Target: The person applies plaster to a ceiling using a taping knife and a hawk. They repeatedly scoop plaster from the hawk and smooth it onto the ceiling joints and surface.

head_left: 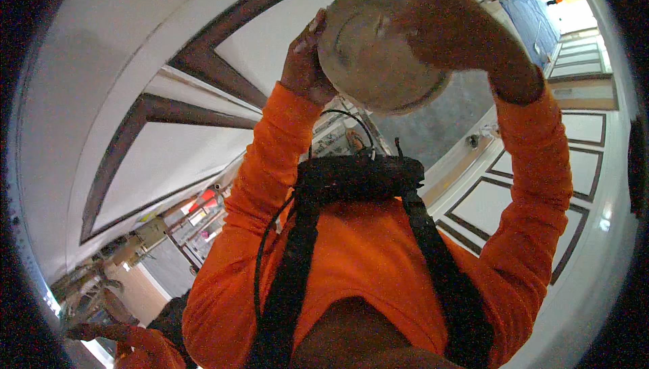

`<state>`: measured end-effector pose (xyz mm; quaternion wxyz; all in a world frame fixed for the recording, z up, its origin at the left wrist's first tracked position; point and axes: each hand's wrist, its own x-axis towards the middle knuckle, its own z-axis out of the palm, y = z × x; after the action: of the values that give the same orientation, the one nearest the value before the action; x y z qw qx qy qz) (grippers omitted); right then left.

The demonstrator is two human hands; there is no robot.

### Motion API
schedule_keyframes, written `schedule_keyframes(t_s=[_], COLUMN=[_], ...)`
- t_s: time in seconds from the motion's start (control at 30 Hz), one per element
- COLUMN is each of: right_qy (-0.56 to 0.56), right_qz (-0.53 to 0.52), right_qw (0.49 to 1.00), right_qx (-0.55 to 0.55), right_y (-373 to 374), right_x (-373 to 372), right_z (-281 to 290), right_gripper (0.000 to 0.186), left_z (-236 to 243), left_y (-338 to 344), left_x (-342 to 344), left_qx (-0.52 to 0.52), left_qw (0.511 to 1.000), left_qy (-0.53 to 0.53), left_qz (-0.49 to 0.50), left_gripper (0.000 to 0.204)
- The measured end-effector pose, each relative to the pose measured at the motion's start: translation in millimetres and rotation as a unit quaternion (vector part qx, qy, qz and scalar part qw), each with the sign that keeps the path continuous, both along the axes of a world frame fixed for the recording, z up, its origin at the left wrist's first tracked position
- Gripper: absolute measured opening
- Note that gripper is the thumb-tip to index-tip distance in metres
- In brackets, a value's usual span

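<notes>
My left hand grips the left rim of a round, dull tan, shallow dish-like object, held up in front of me. My right hand is over its upper right part, with the fingers curled toward its face. A small pale shape shows at those fingertips, but blur and shadow hide what it is. Below the round object, a black strapped rig with cables sits on my chest over an orange long-sleeved top.
White panelled walls with dark brown borders curve around me. Grey floor shows below. A co-worker's orange sleeve is at lower left, near assorted clutter. At upper right a bright passage holds a blue sheet-like surface and a tiny distant orange figure.
</notes>
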<state>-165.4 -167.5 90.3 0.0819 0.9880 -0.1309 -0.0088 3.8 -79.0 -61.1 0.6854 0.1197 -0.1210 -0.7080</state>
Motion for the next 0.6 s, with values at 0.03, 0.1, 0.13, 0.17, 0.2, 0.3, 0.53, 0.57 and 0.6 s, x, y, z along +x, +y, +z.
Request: schedule_keyframes(t_s=[0.03,0.1,0.13,0.17,0.2,0.3,0.53,0.57,0.6], right_qy=[-0.004,0.006,0.015,0.071,0.126,0.094,0.088,0.081,0.101], right_qz=[0.008,0.012,0.015,0.01,0.006,0.038,0.037,0.057,0.023], right_qw=[1.0,1.0,0.999,0.997,0.991,0.994,0.987,0.992,0.992], right_qx=[-0.012,0.011,0.035,0.037,0.04,-0.052,-0.129,-0.073,-0.066], right_y=[-3.1,-9.3,-12.1,-17.0,-21.3,-44.1,-74.0,-74.2,-74.4], right_x=[-0.9,-1.9,-3.2,-3.8,-4.5,-3.2,-7.2,-10.0,-15.6], right_z=[2.0,6.2,8.7,7.7,8.3,8.4,-21.8,-28.5,-34.7], right_gripper=[0.031,0.032,0.032,0.032,0.031,0.028,0.016,0.018,0.021], left_z=[0.0,5.5,9.0,13.4,16.3,21.2,19.4,19.4,20.4], left_y=[-0.1,0.6,-1.7,-5.2,-5.3,-11.4,-38.0,-39.2,-38.6], left_x=[-2.0,-5.9,-7.7,-10.3,-15.2,-39.4,-81.8,-85.4,-94.8], left_qx=[-0.009,-0.049,-0.074,-0.074,-0.071,-0.036,-0.054,-0.048,-0.026], left_qw=[1.0,0.999,0.996,0.996,0.996,0.991,0.863,0.862,0.925], left_qy=[-0.003,0.024,0.037,0.045,0.052,0.003,-0.365,-0.361,-0.21], left_qz=[0.016,-0.007,-0.016,0.004,0.021,0.13,0.347,0.354,0.315], left_gripper=[0.044,0.045,0.046,0.046,0.047,0.051,0.057,0.057,0.056])
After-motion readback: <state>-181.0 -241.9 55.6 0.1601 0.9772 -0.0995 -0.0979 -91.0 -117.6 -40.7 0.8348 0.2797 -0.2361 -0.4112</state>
